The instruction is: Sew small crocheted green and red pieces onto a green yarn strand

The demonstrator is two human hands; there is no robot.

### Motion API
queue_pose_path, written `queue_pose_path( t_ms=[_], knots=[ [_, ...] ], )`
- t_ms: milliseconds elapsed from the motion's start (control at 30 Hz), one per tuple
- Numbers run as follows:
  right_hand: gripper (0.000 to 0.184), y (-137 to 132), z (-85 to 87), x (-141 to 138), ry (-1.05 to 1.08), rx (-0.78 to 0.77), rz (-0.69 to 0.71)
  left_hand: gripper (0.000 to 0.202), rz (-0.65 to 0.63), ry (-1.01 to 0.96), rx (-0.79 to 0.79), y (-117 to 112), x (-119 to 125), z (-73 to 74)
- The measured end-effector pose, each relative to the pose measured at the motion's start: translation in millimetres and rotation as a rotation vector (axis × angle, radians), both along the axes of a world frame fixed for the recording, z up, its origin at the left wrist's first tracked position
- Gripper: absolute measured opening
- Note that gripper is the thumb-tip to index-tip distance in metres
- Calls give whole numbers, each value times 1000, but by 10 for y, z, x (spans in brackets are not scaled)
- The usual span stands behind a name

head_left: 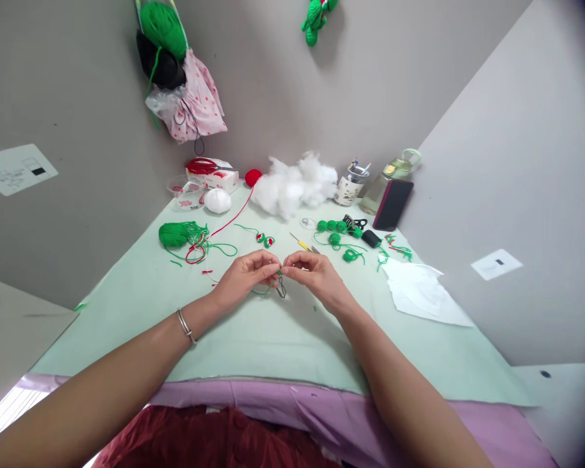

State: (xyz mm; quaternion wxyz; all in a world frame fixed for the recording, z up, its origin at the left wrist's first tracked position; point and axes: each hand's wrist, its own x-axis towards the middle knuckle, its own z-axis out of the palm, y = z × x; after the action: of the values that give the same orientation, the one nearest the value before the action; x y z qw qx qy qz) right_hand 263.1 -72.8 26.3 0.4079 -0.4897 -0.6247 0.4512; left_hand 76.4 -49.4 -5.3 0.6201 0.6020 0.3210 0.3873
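Observation:
Over the middle of the table, my left hand (251, 276) and my right hand (316, 276) meet fingertip to fingertip. Both are closed in a pinch on a small green crochet piece (279, 272), mostly hidden by the fingers. A dark cord loop (282, 288) hangs beneath it, and green yarn (260, 292) trails under my left hand. Just beyond the hands lie a yellow-handled crochet hook (303, 246) and two small red, white and green crochet pieces (264, 240). Several green crochet balls (335, 238) rest farther right.
Left of the hands are green yarn (173, 234), white yarn (218, 201) and red-handled scissors (202, 166) on a box. White stuffing (295, 185) and a red yarn ball (253, 177) sit behind. A pen cup (350, 187), bottle (377, 188), phone (393, 205) and white paper (422, 292) are rightward.

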Motion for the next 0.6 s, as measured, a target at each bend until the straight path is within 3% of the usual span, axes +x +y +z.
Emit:
queue_pose_path(
  t_ms=[167,367,600],
  knots=[
    [17,2,25,14,117,92,-114,21,6,-27,-52,28,1,10],
    [29,-6,246,279,408,41,-180,30,119,34,-47,65,-20,-27],
    [22,1,428,567,621,255,-324,26,210,88,44,106,-52,-44]
  ],
)
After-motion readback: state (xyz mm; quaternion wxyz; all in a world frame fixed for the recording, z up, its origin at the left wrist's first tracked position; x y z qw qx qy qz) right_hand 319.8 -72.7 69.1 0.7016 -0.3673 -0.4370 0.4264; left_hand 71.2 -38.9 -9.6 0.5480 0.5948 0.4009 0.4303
